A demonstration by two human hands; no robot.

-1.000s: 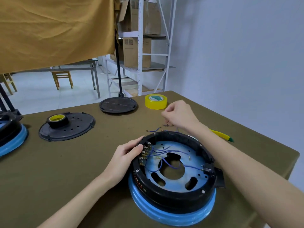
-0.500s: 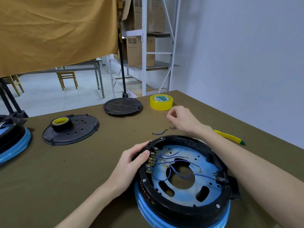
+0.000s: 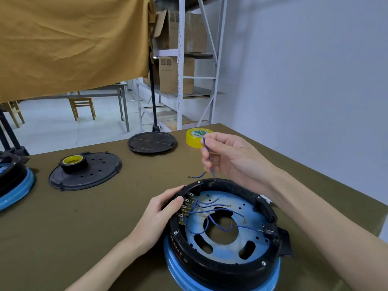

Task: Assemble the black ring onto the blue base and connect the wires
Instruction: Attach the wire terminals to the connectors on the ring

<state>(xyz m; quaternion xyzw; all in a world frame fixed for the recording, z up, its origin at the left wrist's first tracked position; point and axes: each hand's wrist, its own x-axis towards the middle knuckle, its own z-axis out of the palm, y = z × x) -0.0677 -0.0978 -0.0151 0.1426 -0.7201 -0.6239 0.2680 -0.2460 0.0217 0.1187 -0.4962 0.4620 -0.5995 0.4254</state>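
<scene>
Head view: the right hand (image 3: 228, 156) pinches a short blue wire (image 3: 207, 156) between thumb and fingers, held above the far edge of the black ring (image 3: 220, 267). The left hand (image 3: 161, 215) grips the ring's left rim, thumb beside the terminals. The ring sits on the blue base (image 3: 270, 278). Another loose wire (image 3: 197, 176), it seems, lies on the olive table (image 3: 84, 227). Behind stand yellow tape (image 3: 194, 137) and metal shelves (image 3: 180, 59).

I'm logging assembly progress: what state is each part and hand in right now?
black ring: seated on blue base
held wire: pinched, hanging
right hand: raised, pinching held wire
left hand: gripping ring's rim
spare wire: lying on table
</scene>
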